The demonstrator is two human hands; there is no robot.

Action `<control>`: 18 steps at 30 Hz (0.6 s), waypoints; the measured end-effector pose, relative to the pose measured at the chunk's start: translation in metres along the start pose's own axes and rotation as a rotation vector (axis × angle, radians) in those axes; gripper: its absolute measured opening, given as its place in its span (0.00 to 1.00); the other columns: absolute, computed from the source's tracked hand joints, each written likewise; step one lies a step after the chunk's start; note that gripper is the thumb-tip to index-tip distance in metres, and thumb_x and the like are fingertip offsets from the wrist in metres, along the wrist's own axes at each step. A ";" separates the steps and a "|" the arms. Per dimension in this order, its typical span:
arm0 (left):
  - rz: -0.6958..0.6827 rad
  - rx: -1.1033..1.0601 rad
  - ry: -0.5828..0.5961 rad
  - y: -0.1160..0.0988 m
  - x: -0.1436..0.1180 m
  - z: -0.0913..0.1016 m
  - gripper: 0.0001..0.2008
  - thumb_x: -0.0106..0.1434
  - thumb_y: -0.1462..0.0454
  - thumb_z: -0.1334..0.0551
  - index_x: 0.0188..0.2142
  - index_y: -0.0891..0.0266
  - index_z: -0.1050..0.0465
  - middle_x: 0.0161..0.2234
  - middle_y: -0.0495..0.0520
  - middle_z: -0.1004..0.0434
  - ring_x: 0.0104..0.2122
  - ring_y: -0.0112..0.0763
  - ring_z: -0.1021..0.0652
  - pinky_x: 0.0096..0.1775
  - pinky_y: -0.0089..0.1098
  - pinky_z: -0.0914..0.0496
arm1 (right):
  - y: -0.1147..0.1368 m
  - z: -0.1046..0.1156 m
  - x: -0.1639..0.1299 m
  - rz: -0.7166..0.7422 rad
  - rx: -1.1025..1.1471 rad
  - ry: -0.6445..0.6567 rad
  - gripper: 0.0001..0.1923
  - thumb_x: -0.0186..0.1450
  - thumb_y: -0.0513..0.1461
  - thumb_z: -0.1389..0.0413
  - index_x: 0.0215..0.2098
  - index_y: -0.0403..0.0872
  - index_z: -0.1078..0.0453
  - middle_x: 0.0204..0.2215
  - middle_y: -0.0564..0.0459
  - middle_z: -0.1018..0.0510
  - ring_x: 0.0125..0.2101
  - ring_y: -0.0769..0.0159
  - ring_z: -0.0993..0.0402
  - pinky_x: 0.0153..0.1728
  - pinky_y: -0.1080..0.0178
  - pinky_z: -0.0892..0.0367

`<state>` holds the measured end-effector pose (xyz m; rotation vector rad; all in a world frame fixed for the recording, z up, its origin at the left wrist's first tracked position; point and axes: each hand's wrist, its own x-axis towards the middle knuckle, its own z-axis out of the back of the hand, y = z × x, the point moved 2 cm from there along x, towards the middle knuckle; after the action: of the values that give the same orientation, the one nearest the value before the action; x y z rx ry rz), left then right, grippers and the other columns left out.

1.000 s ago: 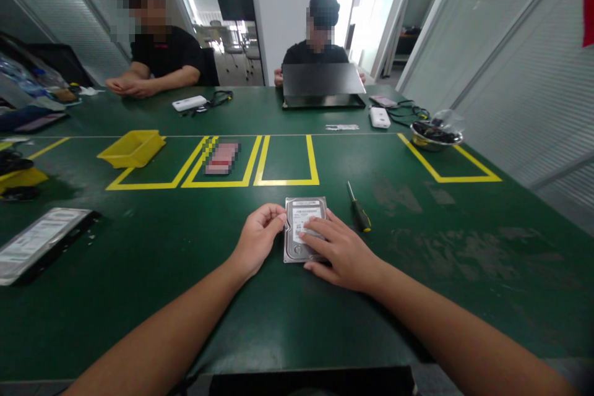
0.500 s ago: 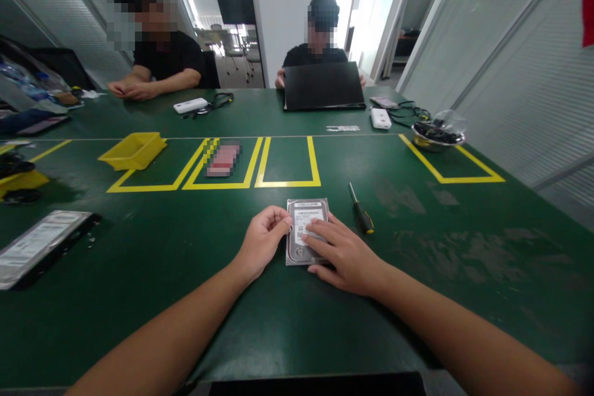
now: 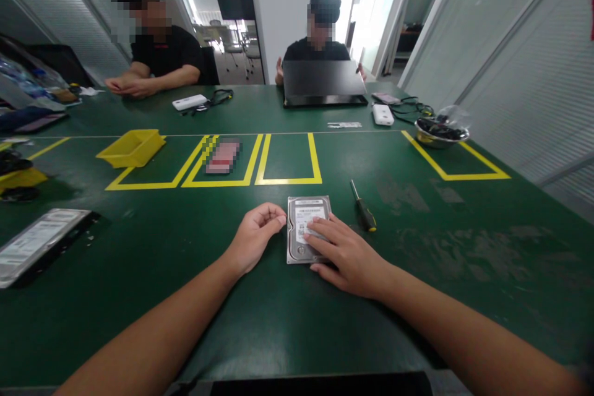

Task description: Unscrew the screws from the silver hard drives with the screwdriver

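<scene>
Silver hard drive [image 3: 299, 229], black-yellow screwdriver [image 3: 365, 215], green table [image 3: 153, 247]

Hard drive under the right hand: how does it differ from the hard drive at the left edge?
The central drive is partly covered by the right hand; no hand touches the left-edge drive.
The central drive sits nearly straight in view; the left-edge drive looks slanted.
The central drive shows little side; the left-edge drive shows a deep, dark one.
Both lie label up on the green table.

2 hard drives [image 3: 299, 226] [image 3: 44, 238], 1 screwdriver [image 3: 366, 215].
</scene>
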<state>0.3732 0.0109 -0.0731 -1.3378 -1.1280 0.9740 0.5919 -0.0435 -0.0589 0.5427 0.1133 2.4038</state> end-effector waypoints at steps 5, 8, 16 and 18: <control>0.011 0.042 0.044 -0.006 -0.003 -0.002 0.07 0.61 0.62 0.33 0.32 0.63 0.27 0.25 0.47 0.30 0.26 0.24 0.32 0.31 0.25 0.39 | -0.001 0.000 -0.001 -0.008 0.013 -0.002 0.26 0.67 0.42 0.44 0.61 0.42 0.35 0.61 0.39 0.34 0.64 0.51 0.41 0.65 0.42 0.48; 0.019 0.061 0.075 -0.011 -0.005 -0.004 0.08 0.60 0.61 0.33 0.32 0.63 0.27 0.26 0.48 0.29 0.27 0.25 0.30 0.32 0.26 0.37 | -0.001 0.000 -0.002 -0.012 0.034 -0.008 0.26 0.67 0.42 0.44 0.62 0.42 0.35 0.61 0.38 0.33 0.63 0.51 0.41 0.65 0.42 0.47; 0.018 0.120 0.259 -0.014 -0.003 0.000 0.08 0.61 0.60 0.33 0.35 0.63 0.27 0.31 0.51 0.26 0.31 0.29 0.26 0.35 0.28 0.33 | 0.000 0.000 -0.002 -0.028 0.037 -0.008 0.26 0.67 0.42 0.45 0.61 0.43 0.35 0.61 0.39 0.33 0.64 0.50 0.41 0.65 0.40 0.49; 0.017 0.146 0.317 -0.013 -0.003 0.003 0.08 0.62 0.60 0.34 0.36 0.63 0.27 0.32 0.52 0.26 0.32 0.29 0.26 0.36 0.28 0.33 | -0.001 -0.001 -0.002 -0.031 0.032 0.006 0.26 0.67 0.43 0.45 0.61 0.43 0.35 0.61 0.40 0.33 0.64 0.50 0.41 0.66 0.41 0.50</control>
<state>0.3685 0.0084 -0.0605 -1.3289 -0.7923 0.8059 0.5932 -0.0440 -0.0605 0.5444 0.1613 2.3774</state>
